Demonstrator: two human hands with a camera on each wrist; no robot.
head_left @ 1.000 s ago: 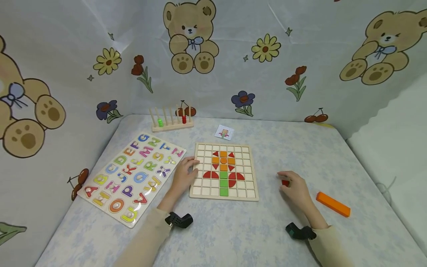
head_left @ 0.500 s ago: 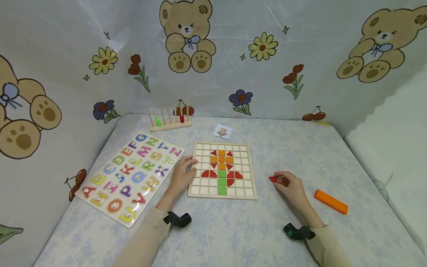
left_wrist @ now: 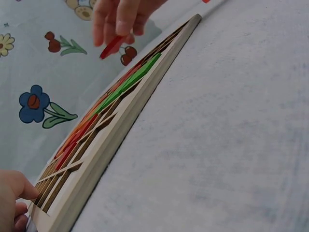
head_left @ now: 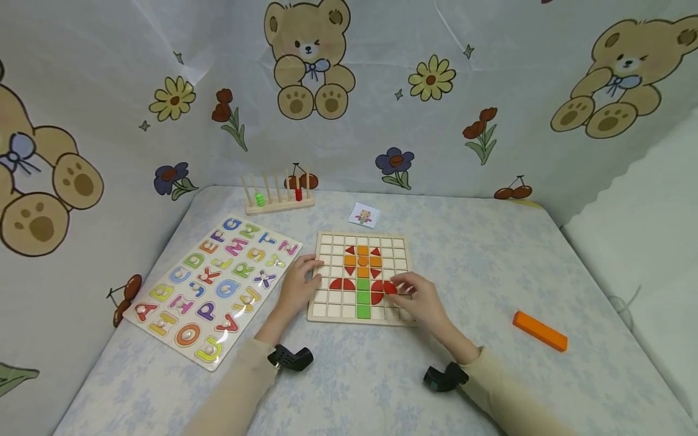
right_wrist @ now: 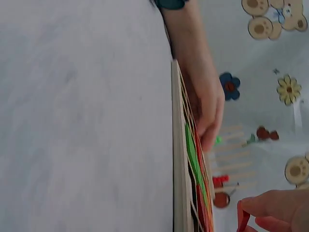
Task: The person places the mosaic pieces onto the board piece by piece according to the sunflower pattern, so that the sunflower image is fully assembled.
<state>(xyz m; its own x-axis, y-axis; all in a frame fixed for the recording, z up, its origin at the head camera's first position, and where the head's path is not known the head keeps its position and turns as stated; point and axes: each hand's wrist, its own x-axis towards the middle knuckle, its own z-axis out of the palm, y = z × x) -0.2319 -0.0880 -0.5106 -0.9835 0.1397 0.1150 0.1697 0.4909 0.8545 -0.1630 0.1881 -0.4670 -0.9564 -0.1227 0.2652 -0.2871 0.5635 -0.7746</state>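
A wooden grid board lies mid-table, with red, orange and green flat tiles in its cells. Green square tiles form a column, with red rounded tiles to the sides. My left hand rests its fingers on the board's left edge. Over the right part of the board, my right hand pinches a small red tile between thumb and finger. In the left wrist view this tile is tilted and raised above the board. The fingers partly hide its shape.
An alphabet puzzle board lies left of my left arm. Behind stand a wooden peg rack with green and red beads, and a small picture card. An orange bar lies at the right. A bear-print cloth hangs behind the table.
My right hand has carried the red tile leftward from the table at the right to above the board. The left hand stays at the board's edge.
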